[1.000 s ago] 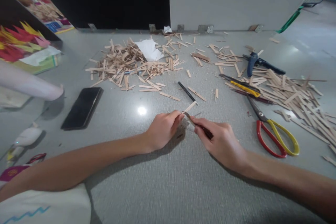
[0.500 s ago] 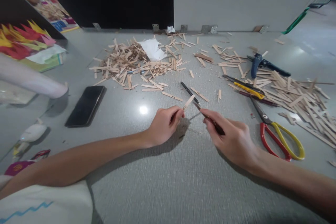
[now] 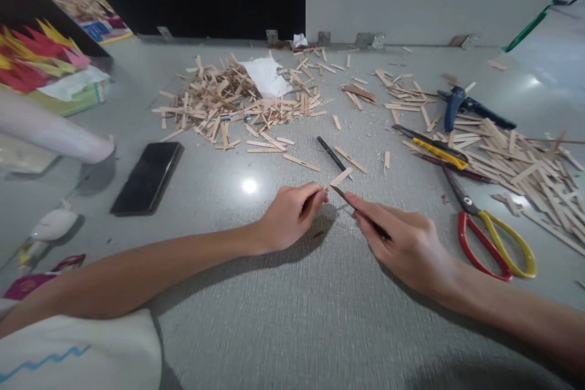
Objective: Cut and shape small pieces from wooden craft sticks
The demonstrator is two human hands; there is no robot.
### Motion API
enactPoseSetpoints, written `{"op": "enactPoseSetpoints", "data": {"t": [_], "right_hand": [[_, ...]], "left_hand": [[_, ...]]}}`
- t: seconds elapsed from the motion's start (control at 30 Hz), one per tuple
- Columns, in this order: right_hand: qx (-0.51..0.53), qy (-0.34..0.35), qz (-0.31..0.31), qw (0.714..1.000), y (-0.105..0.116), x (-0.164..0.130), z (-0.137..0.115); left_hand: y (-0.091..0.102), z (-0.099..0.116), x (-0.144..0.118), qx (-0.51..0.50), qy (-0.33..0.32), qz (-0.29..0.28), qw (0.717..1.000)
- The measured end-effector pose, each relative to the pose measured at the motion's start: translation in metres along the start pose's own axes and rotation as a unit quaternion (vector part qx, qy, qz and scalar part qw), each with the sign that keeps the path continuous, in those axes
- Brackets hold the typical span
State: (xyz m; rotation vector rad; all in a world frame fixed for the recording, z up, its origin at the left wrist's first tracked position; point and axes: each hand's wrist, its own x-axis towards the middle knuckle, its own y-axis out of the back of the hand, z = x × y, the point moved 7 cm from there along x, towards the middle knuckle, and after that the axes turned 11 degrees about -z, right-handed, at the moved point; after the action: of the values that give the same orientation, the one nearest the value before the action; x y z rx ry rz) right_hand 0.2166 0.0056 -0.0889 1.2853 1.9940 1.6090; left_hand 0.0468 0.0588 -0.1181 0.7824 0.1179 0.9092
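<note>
At the left, a phone (image 3: 147, 180) is lying on the grey table (image 3: 274, 317), and far left of centre a heap of short wood bits (image 3: 201, 106) is spreading around a white paper scrap (image 3: 265, 77) — these look like pieces already cut, so a good deal of the work seems done. Nearer, the left hand (image 3: 290, 216) is gripping a flat wood stick (image 3: 342, 177), thumb and fingers pinched shut on its near end. The stick is jutting out between the two hands, toward the far right, and a knife (image 3: 340, 194) is apparently touching it just beside the left fingertips; this cut is looking unfinished, though its depth is too small to tell. The right hand (image 3: 397, 234) is holding the knife, fingers curled closely around it. Farther right, scissors (image 3: 521, 244) are lying near a spread of longer sticks (image 3: 543, 177) — probably wood left to work on.
</note>
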Motion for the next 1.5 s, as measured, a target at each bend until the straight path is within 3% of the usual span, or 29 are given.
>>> {"op": "enactPoseSetpoints", "data": {"t": [0.33, 0.47, 0.57, 0.67, 0.77, 0.93, 1.07, 1.2, 1.5], "right_hand": [[-0.116, 0.044, -0.071, 0.99, -0.005, -0.003, -0.005], [-0.213, 0.069, -0.126, 0.966, -0.016, -0.01, -0.012], [-0.226, 0.073, -0.155, 0.959, -0.021, -0.014, -0.017], [-0.157, 0.054, -0.163, 0.972, -0.021, -0.013, -0.019], [-0.019, -0.011, -0.125, 0.992, -0.016, -0.006, -0.013], [0.128, -0.115, -0.084, 0.982, -0.013, 0.005, -0.001], [0.215, -0.183, -0.097, 0.954, -0.016, 0.008, 0.008], [0.33, -0.237, -0.116, 0.907, -0.026, 0.006, 0.015], [0.489, -0.291, -0.113, 0.815, -0.037, 0.005, 0.013]], "left_hand": [[0.0, -0.001, -0.002, 0.016, -0.005, 0.0, 1.0], [-0.003, 0.0, -0.005, 0.065, -0.016, 0.01, 0.998], [-0.004, 0.004, -0.009, 0.118, -0.04, 0.029, 0.992], [-0.007, 0.007, -0.011, 0.157, -0.061, 0.038, 0.985], [-0.009, 0.005, -0.012, 0.168, -0.06, 0.038, 0.983], [-0.008, 0.005, -0.013, 0.164, -0.05, 0.04, 0.984], [-0.006, 0.007, -0.013, 0.155, -0.047, 0.046, 0.986], [-0.004, 0.009, -0.013, 0.149, -0.049, 0.051, 0.986], [0.0, 0.006, -0.014, 0.126, -0.041, 0.069, 0.989]]}}
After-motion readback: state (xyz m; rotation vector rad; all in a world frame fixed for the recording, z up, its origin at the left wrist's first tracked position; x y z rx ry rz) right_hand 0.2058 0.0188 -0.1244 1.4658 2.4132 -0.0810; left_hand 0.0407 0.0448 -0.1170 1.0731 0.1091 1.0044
